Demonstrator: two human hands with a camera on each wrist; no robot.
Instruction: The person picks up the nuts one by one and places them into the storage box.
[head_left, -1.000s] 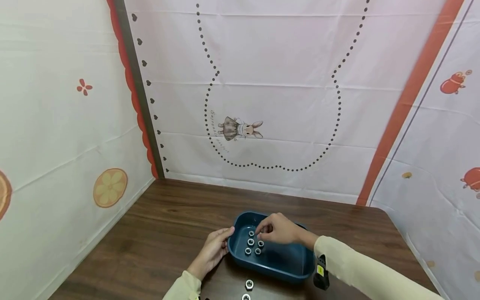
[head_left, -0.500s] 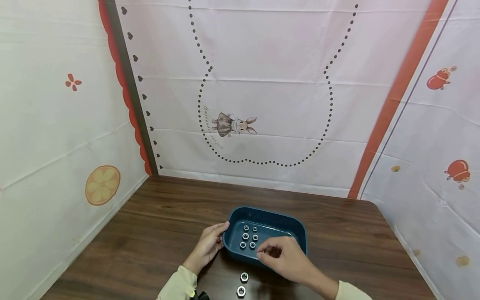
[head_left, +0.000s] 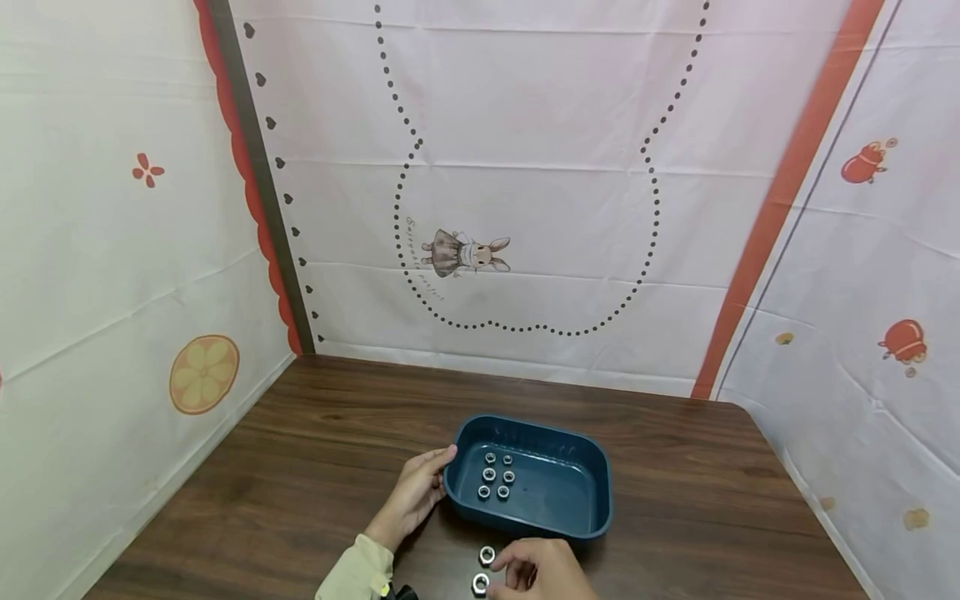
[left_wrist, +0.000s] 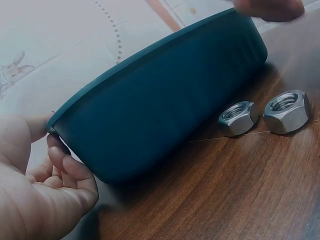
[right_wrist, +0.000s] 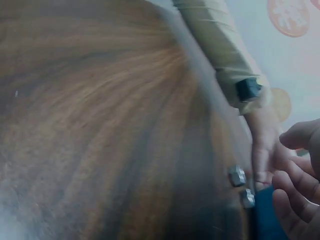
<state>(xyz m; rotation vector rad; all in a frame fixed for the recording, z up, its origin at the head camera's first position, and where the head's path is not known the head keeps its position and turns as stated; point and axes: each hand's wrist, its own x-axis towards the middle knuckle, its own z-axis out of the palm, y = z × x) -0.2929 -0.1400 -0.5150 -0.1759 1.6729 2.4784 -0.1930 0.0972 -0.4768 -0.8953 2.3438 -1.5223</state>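
Observation:
A dark blue rectangular plastic bin (head_left: 562,500) sits on the wooden table, with several hex nuts (head_left: 489,475) standing in two rows at its left end. My left hand (head_left: 415,493) grips the bin's left end; in the left wrist view the thumb is at the rim and the fingers curl beneath it. Two larger steel nuts lie on the table in front of the bin, a farther nut (head_left: 487,556) and a nearer nut (head_left: 481,585). Just right of them is my right hand (head_left: 546,570), thumb and fingers apart, nothing visible between them. Its lower part is cut off by the frame.
The brown wooden table (head_left: 675,483) reaches back to printed white cloth walls (head_left: 570,217) on the left, back and right. A dark wrist strap (right_wrist: 248,90) is on the left sleeve.
My right hand has left another nut in the bin, then drawn back out toward the two nuts in front. My left hand keeps its grip on the bin.

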